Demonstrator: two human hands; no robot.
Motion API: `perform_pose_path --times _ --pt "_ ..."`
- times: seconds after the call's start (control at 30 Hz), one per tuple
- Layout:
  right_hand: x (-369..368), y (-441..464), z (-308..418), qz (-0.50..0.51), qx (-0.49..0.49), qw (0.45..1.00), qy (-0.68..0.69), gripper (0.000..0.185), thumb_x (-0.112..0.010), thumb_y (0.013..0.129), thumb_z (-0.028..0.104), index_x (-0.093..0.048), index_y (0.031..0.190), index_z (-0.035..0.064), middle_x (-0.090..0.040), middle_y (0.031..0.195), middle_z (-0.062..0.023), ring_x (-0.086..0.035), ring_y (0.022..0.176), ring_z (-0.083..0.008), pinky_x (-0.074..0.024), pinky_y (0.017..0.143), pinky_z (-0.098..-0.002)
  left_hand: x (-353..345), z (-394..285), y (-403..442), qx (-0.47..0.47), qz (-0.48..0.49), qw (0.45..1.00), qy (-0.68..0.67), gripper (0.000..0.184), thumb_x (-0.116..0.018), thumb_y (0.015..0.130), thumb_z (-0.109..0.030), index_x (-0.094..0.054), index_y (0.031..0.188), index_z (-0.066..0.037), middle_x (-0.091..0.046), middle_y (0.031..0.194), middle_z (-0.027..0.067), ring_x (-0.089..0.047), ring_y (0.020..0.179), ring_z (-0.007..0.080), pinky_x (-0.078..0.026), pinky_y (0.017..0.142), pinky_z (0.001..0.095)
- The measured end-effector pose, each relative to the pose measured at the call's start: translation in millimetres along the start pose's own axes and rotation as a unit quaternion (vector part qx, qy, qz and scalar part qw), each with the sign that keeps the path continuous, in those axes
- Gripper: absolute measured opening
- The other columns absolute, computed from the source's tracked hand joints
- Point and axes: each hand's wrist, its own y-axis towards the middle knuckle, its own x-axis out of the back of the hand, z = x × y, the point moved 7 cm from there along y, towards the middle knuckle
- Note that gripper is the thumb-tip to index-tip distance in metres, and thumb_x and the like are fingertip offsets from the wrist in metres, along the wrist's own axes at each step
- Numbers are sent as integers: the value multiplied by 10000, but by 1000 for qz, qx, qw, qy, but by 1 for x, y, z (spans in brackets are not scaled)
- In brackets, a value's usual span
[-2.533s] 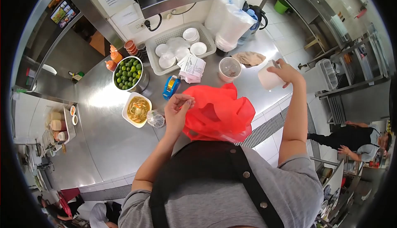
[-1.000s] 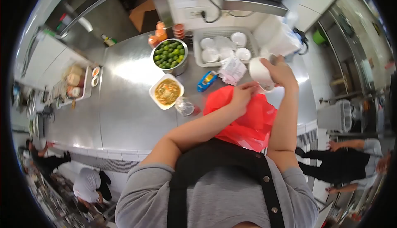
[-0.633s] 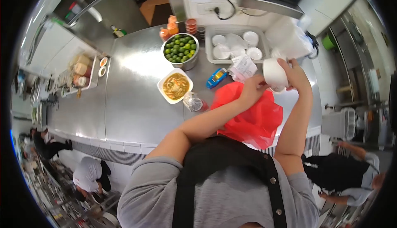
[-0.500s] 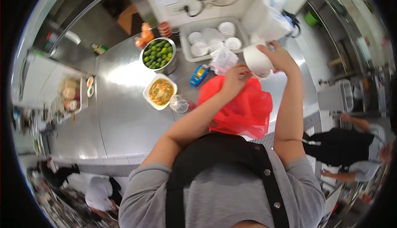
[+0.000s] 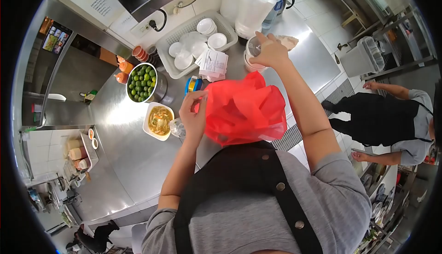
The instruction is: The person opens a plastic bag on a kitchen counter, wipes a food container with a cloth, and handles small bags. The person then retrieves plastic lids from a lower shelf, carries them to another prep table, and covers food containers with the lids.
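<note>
The red plastic bag [image 5: 246,109] lies bunched on the steel counter right in front of my body. At its left edge, my left hand [image 5: 192,109] has its fingers curled and pinching the plastic. Beyond the bag, my right hand [image 5: 271,51] reaches over a white tub [image 5: 253,64], fingers bent around its upper part. The far side of the tub is partly covered by that hand. Left of the bag are a square white bowl of noodle soup [image 5: 159,121] and a knotted clear bag [image 5: 177,127]. A blue tape dispenser [image 5: 193,84] and printed paper slips [image 5: 213,64] sit just beyond.
A steel pot of green limes [image 5: 142,83] and orange bottles [image 5: 122,76] stand at the back left. Behind the slips is a grey basket [image 5: 172,68] with white lidded cups. Stacked plastic bags [image 5: 253,10] stand farther back. A person in a black apron [image 5: 375,109] is at the right.
My left hand has left the tub and moved left to the red bag's edge. The tub, earlier lifted and tilted in my right hand, is now lower beyond the bag. The view has turned.
</note>
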Motion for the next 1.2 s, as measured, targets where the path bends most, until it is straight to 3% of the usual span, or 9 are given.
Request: perform_pose_path --times 0.37,0.57,0.67,0.73,0.8,0.9,1.03,1.17,1.2 --pt "10 4 -24 -20 -5 996 84 1121 -732 612 650 -237 1481 142 -277 1454 -304 -260 1376 -404 -297 1076 -449 -14 9 -25 35 91 995 -10 151 -603 853 22 -667 986 -8 -671 893 75 -636 835 122 -492 726 241" --pt "65 -55 -12 -118 137 954 240 698 -708 803 393 -439 1329 21 -514 1304 -216 -527 1177 -353 -418 970 -415 -43 3 -39 10 253 966 60 177 -609 853 6 -643 1026 17 -671 911 106 -666 849 162 -512 767 270" --pt "95 -119 55 -86 280 875 386 466 -685 840 272 -538 1182 -8 -627 1137 -153 -589 1063 -291 -462 892 -375 -72 -7 -37 -95 275 946 145 158 -579 821 -18 -629 964 30 -636 895 167 -630 858 304 -509 773 380" --pt "59 -151 85 126 314 851 402 368 -650 849 150 -553 1179 20 -618 1141 -112 -585 1025 -237 -455 886 -336 -91 3 -36 -134 263 934 203 147 -558 800 -45 -622 910 27 -619 895 184 -594 882 348 -491 783 442" --pt "11 -167 101 323 282 845 319 353 -647 826 112 -564 1157 22 -616 1107 -129 -591 1008 -255 -461 863 -357 -105 43 -35 -133 323 903 251 186 -564 779 -58 -606 936 32 -622 944 197 -581 926 368 -488 800 434" --pt "-68 -135 58 219 238 938 128 363 -663 800 138 -584 1138 30 -592 1151 -154 -570 1065 -284 -447 904 -385 -114 61 -47 -196 340 821 415 241 -584 779 -160 -624 945 11 -632 990 191 -577 1007 346 -474 885 445" --pt "-106 -124 6 105 265 958 -37 485 -718 721 273 -607 1142 60 -553 1242 -148 -518 1155 -315 -407 975 -406 -98 41 -78 -343 390 711 475 308 -570 845 -289 -653 909 1 -647 994 176 -570 1060 345 -452 938 465" --pt "-124 -128 -24 221 206 933 -197 643 -775 591 387 -625 1133 76 -547 1272 -138 -489 1216 -282 -395 1009 -383 -86 29 -86 -161 588 606 510 371 -552 893 -363 -668 887 -10 -662 921 171 -561 1073 366 -409 991 459" --pt "-118 -127 -32 240 193 935 -177 608 -767 595 388 -640 1096 68 -576 1226 -140 -519 1185 -265 -424 976 -379 -80 27 -80 -142 565 635 507 368 -553 893 -366 -667 884 -16 -662 902 169 -568 1062 358 -411 989 455"
